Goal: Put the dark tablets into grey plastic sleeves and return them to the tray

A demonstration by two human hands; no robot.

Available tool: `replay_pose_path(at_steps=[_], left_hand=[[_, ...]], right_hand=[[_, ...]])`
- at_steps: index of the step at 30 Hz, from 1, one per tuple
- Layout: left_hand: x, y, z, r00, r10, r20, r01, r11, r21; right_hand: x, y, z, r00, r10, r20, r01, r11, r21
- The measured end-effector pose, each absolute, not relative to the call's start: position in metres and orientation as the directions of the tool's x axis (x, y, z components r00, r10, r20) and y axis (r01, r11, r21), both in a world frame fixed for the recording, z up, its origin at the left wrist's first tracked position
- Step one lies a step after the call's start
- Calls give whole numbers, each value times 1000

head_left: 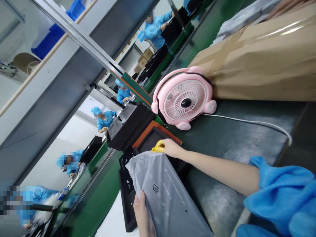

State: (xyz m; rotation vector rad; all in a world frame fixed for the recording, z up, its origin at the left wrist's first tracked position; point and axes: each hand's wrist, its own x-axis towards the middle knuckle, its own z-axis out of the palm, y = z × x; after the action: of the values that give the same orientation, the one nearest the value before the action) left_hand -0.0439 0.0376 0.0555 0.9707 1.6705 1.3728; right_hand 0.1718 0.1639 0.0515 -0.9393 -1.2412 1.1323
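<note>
A frosted plastic bag [163, 197] with a printed recycling mark and lines of text stretches between my two hands. Its contents, if any, cannot be made out. My left hand [142, 209] grips the bag's left side, thumb lying on top and the other fingers hidden. At the upper corner, my right hand [171, 148], with yellow covers on its fingertips, pinches the bag's edge. Just beyond lie a black printed panel [127, 161] and a black tray [124, 200], partly covered by the bag. An orange-rimmed dark tray [154, 133] lies past my right hand.
A pink fan [185, 102] with a white cord [251, 121] stands on the dark bench. Behind it is a large taped cardboard box [261, 62]. A green conveyor [98, 194] runs alongside, bearing a black box [132, 126]. Several people in blue work across it.
</note>
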Motion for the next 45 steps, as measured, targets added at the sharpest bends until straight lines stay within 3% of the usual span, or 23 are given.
replay_pose_path(at_steps=[4, 9, 11, 17, 23, 28, 33, 45], left_hand=[[-42, 34, 52, -452, 889, -77, 84, 128, 988], [-42, 35, 53, -469, 879, -88, 69, 136, 988], [-39, 36, 54, -472, 877, -88, 72, 138, 988], [-35, 39, 50, -441, 893, -89, 46, 122, 992], [-36, 91, 66, -490, 858, -155, -78, 134, 988], [-13, 154, 66, -467, 859, -210, 57, 266, 962], [-19, 176, 55, -348, 911, -220, 178, 295, 939], [-28, 182, 36, -383, 919, -91, 428, 264, 865]], right_hand=[[181, 176, 46, 214, 954, 211, -226, 258, -939], [176, 169, 44, -16, 975, 220, -33, 219, -975], [172, 166, 42, 37, 967, 253, 4, 253, -968], [171, 176, 37, 317, 947, 55, -381, 180, -907], [183, 178, 41, 464, 884, 48, -422, 269, -866], [184, 177, 36, 523, 847, 99, -423, 358, -833], [184, 181, 23, 530, 834, 155, -342, 377, -861], [177, 178, 17, 433, 864, 258, -244, 388, -889]])
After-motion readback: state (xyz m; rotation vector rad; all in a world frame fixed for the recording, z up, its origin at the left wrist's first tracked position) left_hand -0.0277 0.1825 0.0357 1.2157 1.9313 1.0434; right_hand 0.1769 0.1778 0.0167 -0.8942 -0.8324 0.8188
